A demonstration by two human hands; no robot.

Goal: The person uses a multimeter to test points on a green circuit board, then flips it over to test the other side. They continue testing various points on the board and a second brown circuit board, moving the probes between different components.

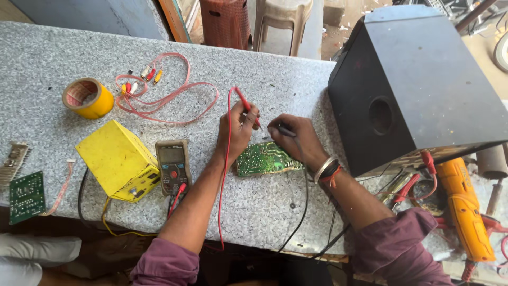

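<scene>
Speckled counter, hands probing green circuit board, contact unclear.

Speckled grey stone-like worktop, matt black speaker box, glossy yellow tape roll, shiny metal bangle.

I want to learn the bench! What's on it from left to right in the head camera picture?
Small green board → tape roll → yellow box → meter → left hand → right hand → black speaker → orange tool.
</scene>
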